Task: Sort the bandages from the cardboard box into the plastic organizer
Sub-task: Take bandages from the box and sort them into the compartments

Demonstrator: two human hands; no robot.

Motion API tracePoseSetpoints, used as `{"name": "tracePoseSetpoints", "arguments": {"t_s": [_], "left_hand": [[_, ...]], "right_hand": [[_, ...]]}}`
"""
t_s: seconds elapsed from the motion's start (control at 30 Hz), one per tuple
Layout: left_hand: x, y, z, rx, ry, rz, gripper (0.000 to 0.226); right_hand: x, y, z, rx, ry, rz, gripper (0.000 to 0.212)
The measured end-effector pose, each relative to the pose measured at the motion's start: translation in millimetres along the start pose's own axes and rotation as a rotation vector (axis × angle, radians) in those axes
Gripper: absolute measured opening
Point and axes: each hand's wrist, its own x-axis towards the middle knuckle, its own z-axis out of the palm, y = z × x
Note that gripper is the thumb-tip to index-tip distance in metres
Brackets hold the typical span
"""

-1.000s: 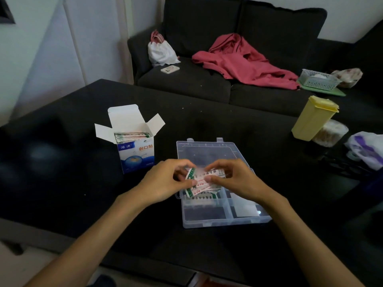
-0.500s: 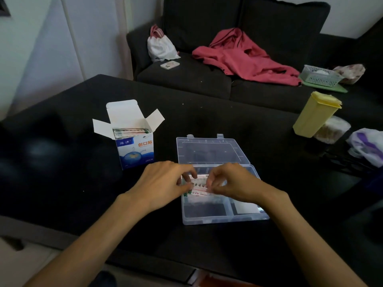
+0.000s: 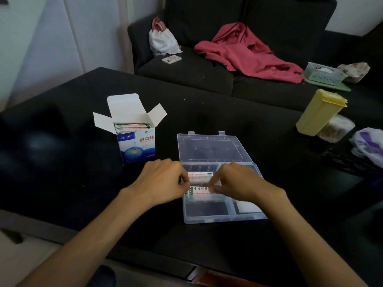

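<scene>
Head view. The plastic organizer (image 3: 207,214) lies open on the black table (image 3: 62,162), its clear lid (image 3: 211,148) folded flat away from the person. A small stack of bandages (image 3: 199,184) sits in a compartment in the left middle part of the organizer base, with printed wrappers facing up.

Left hand (image 3: 159,181): positioned at the left edge of the organizer, fingers curled, fingertips pinching the left end of the bandages. Right hand (image 3: 234,181): positioned over the middle of the organizer base, fingers curled downward, fingertips on the right end of the same bandages. Both hands grip the stack from opposite ends.

The cardboard box (image 3: 134,139) stands upright on the table to the left of the organizer and apart from it, top flaps open. More bandages (image 3: 132,127) are visible inside its opening.

On the right side of the table stand a yellow container (image 3: 319,112) and, just beside it, a clear tub (image 3: 335,129). A plastic bag (image 3: 369,143) lies at the right edge.

Behind the table is a dark sofa (image 3: 186,71) carrying a red garment (image 3: 244,52), a white bag (image 3: 162,41), a phone (image 3: 171,59) and a mesh basket (image 3: 323,72)
</scene>
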Motion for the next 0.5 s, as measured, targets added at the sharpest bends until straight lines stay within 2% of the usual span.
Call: {"name": "tracePoseSetpoints", "arguments": {"t_s": [0.37,0.5], "left_hand": [[1.3,3.8,9.1,0.042,-0.075,-0.006,0.03],[2.3,2.8,6.2,0.021,-0.113,-0.001,0.027]], "right_hand": [[6.1,-9.5,-5.4,0.039,-0.1,-0.02,0.024],[2.2,-0.2,-24.7,0.108,-0.132,0.128,0.023]]}}
